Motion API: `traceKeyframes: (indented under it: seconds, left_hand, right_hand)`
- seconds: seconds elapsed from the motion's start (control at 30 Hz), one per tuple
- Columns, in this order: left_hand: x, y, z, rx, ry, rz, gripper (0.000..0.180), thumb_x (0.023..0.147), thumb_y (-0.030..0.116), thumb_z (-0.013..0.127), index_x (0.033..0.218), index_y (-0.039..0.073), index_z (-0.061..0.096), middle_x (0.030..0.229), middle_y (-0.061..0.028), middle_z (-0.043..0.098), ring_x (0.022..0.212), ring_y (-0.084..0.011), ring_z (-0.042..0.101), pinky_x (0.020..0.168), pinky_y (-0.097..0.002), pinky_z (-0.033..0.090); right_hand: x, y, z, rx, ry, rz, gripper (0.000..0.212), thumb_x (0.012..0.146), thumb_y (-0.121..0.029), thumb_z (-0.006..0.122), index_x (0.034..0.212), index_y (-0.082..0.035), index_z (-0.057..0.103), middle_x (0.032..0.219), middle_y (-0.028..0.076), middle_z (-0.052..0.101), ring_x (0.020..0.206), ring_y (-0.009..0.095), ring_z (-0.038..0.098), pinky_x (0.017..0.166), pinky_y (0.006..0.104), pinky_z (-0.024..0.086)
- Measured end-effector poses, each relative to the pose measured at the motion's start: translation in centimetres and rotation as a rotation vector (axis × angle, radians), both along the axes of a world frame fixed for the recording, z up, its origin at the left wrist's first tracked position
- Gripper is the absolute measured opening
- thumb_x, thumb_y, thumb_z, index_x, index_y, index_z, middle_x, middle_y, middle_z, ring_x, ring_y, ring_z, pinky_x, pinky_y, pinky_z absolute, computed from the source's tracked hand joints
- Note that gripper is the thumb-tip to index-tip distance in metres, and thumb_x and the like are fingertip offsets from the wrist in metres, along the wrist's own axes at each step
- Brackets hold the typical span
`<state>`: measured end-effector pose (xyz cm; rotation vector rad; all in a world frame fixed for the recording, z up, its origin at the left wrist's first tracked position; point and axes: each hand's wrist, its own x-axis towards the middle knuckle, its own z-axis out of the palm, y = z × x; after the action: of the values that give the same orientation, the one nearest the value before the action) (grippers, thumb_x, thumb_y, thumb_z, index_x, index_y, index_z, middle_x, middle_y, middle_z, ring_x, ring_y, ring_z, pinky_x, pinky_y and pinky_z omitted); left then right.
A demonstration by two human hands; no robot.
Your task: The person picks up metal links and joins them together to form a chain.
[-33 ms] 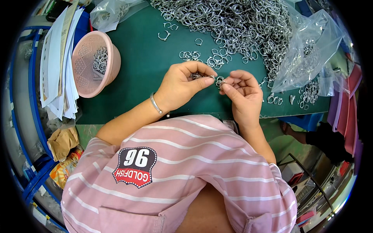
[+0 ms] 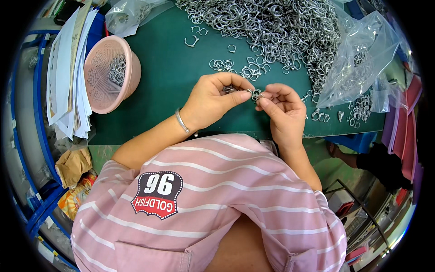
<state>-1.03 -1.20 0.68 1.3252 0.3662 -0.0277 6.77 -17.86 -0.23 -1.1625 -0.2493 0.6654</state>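
Note:
Over the green table my left hand point(image 2: 217, 97) pinches a small silver metal ring between thumb and forefinger; more metal pieces show inside its curled fingers. Close on its right, my right hand point(image 2: 285, 109) also has thumb and fingers closed on a metal ring point(image 2: 256, 94). The two pinches nearly meet, and the pieces between them appear to touch; how they join is too small to tell. Just beyond my hands lie loose open rings point(image 2: 255, 68) and a small cluster of rings point(image 2: 221, 65).
A large heap of silver rings point(image 2: 272, 27) covers the table's far side. At right lies a clear plastic bag point(image 2: 358, 59) beside a smaller ring pile point(image 2: 361, 110). A pink basket point(image 2: 134, 72) holding rings stands left, next to upright papers point(image 2: 63, 77). A person's leg point(image 2: 346, 157) shows at right.
My fingertips have come slightly closer together, and the ring in my right hand now meets my left fingertips. The rest looks the same.

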Motion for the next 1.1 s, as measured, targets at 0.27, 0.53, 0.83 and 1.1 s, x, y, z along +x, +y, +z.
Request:
traceKeyframes:
  seconds: [0.27, 0.53, 0.83, 1.1]
  left_hand:
    - [-1.3, 1.0, 1.6, 0.108, -0.026, 0.003, 0.008, 0.082, 0.004, 0.066, 0.089, 0.000, 0.063, 0.087, -0.0023, 0.062, 0.080, -0.0075, 0.056, 0.070, -0.0215, 0.046]
    - [-7.9, 12.7, 7.0, 0.861, 0.034, 0.598, 0.016, 0.083, 0.007, 0.063, 0.095, -0.003, 0.066, 0.088, -0.0061, 0.067, 0.081, -0.0097, 0.060, 0.075, -0.0224, 0.047]
    - [-8.3, 11.7, 7.0, 0.315, -0.060, 0.570, 0.016, 0.086, 0.010, 0.061, 0.098, -0.002, 0.063, 0.077, -0.0003, 0.061, 0.059, -0.0040, 0.048, 0.052, -0.0175, 0.037]
    - [-3.2, 6.0, 2.8, -0.242, -0.058, 0.283, 0.014, 0.091, 0.008, 0.054, 0.102, 0.000, 0.055, 0.083, -0.0058, 0.058, 0.055, -0.0035, 0.040, 0.046, -0.0166, 0.031]
  right_hand:
    - [-0.6, 0.1, 0.7, -0.124, -0.238, 0.067, 0.012, 0.082, 0.006, 0.060, 0.093, 0.005, 0.064, 0.094, 0.010, 0.060, 0.080, 0.013, 0.060, 0.070, 0.0225, 0.049]
    - [2.7, 2.0, 1.9, -0.510, -0.813, 0.158, 0.009, 0.079, -0.001, 0.063, 0.088, 0.000, 0.064, 0.082, 0.010, 0.063, 0.072, 0.019, 0.061, 0.065, 0.0267, 0.048]
    - [5.5, 8.3, 0.4, -0.495, -1.325, 0.193, 0.008, 0.075, -0.003, 0.062, 0.083, -0.001, 0.064, 0.080, 0.012, 0.059, 0.079, 0.031, 0.057, 0.071, 0.0392, 0.047]
    - [5.0, 7.9, -0.2, -0.621, -1.293, 0.332, 0.006, 0.072, -0.002, 0.065, 0.078, -0.002, 0.063, 0.081, 0.011, 0.058, 0.080, 0.030, 0.056, 0.071, 0.0389, 0.047]
